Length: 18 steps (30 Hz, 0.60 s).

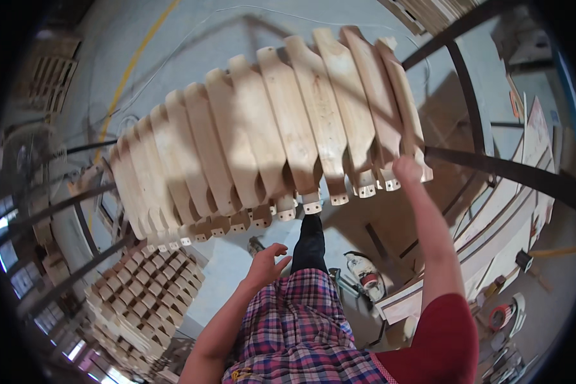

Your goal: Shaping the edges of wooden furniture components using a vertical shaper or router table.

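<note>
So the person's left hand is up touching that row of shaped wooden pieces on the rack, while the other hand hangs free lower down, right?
Not quite: the head view shows the right hand up against the row of shaped wooden pieces on the rack. The left hand is the one hanging free lower down, fingers spread.

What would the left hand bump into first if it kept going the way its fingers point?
Probably the wooden pieces lined up on the rack: the open left hand points up toward their notched lower ends. Depth is hard to judge, so it might pass just below them.
</note>
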Each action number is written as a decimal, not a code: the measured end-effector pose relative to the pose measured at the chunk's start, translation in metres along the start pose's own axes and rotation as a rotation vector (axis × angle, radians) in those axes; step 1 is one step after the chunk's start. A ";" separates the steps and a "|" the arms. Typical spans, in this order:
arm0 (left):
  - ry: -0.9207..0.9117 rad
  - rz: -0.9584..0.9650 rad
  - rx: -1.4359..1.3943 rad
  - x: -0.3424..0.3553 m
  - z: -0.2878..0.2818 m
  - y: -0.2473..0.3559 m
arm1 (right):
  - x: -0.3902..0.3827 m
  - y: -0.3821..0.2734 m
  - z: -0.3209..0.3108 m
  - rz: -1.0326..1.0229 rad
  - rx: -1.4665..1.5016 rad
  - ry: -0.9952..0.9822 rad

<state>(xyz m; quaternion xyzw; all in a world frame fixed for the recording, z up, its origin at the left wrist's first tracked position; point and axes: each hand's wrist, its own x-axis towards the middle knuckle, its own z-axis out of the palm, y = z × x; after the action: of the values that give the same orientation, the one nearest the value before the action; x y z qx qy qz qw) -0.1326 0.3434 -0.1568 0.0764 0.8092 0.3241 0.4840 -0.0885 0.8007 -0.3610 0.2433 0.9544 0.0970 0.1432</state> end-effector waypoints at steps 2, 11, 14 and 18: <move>0.051 0.010 -0.031 -0.019 -0.004 -0.014 | -0.064 -0.042 -0.002 -0.265 -0.291 0.713; 0.386 0.173 -0.130 -0.126 -0.009 -0.137 | -0.301 -0.262 -0.125 -0.511 0.393 -0.499; 0.524 0.171 -0.149 -0.176 -0.011 -0.195 | -0.346 -0.329 -0.147 -0.657 0.494 -0.504; 0.714 0.087 -0.268 -0.256 -0.018 -0.293 | -0.398 -0.440 -0.191 -1.019 0.437 -0.446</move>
<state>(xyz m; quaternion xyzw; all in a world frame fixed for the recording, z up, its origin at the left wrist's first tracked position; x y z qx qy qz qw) 0.0416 -0.0045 -0.1387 -0.0711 0.8734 0.4534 0.1630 -0.0070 0.2031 -0.2034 -0.2071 0.8955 -0.2359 0.3155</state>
